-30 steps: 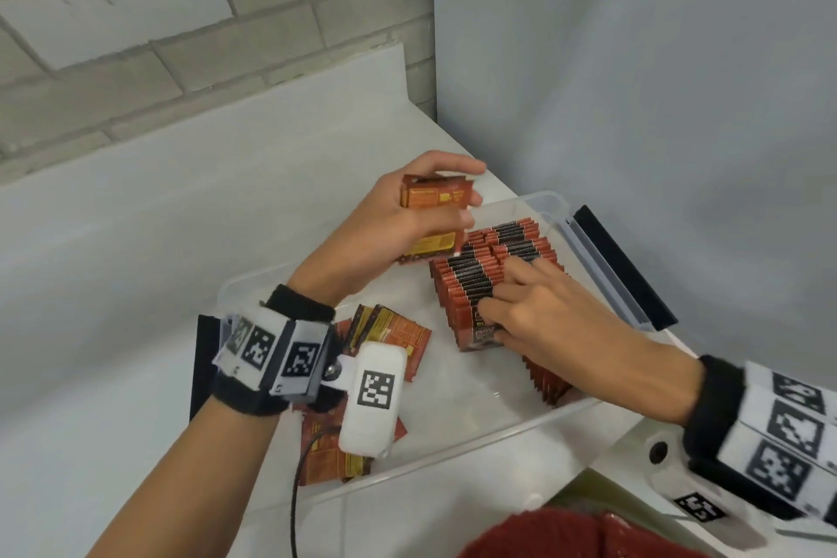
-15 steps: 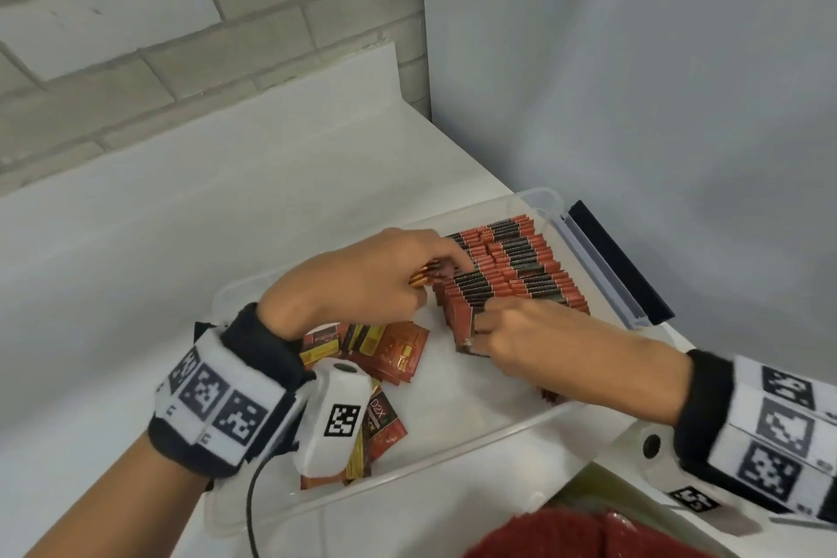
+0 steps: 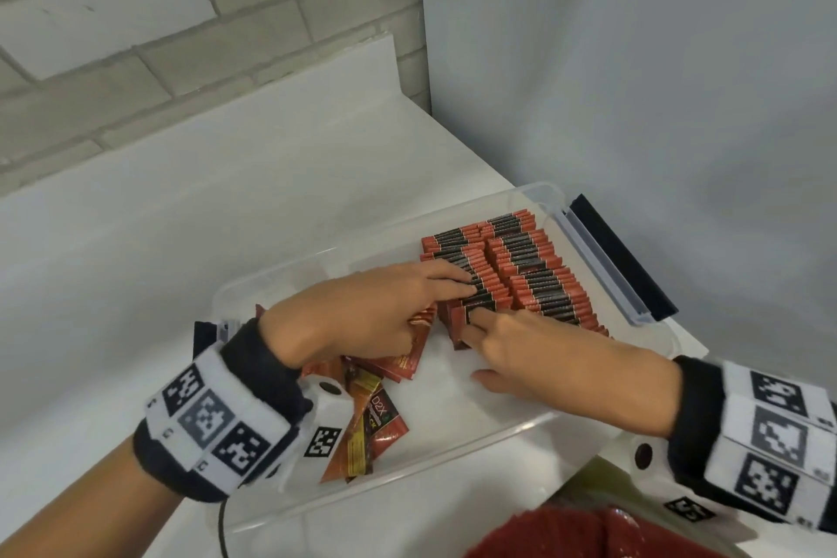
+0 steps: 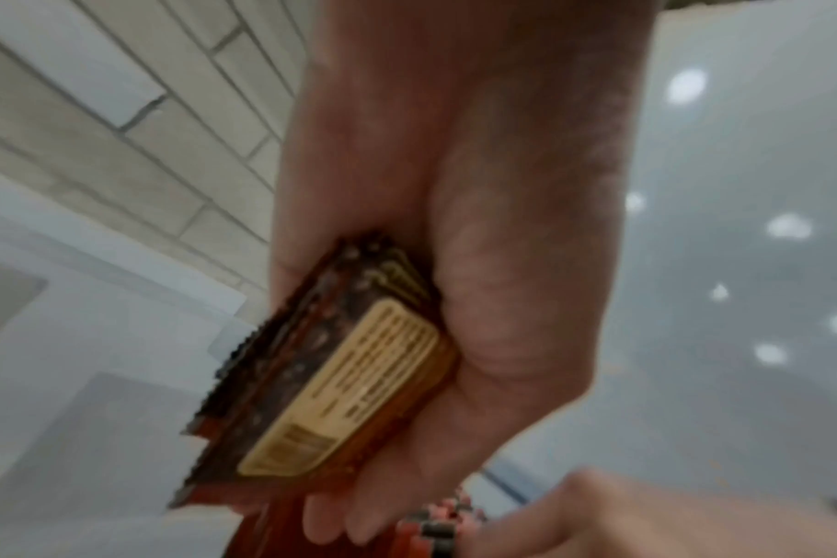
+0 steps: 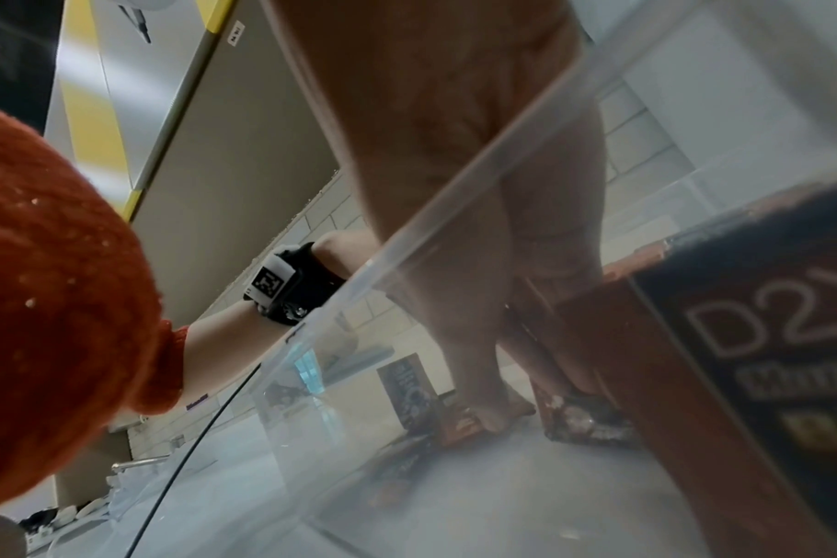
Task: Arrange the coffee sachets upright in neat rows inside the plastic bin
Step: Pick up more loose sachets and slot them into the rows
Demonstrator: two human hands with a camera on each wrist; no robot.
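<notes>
Head view: a clear plastic bin point(image 3: 281, 285) sits on the white counter point(image 3: 181, 204). Rows of upright sachets point(image 3: 521, 267) fill its 2 o'clock end; loose sachets point(image 3: 376, 421) lie flat toward 7 o'clock. The left hand point(image 3: 358, 317) grips a small stack against the near row, fingers curled. The right hand point(image 3: 543, 353) rests straight fingers on the row's near end.

Left wrist view: the left hand point(image 4: 454, 264) holds the stack of sachets point(image 4: 321, 396), thumb and fingers clamping it.

Right wrist view: the right hand point(image 5: 479, 226), seen through the bin wall point(image 5: 454, 196), reaches down, fingertips by the standing sachets.
</notes>
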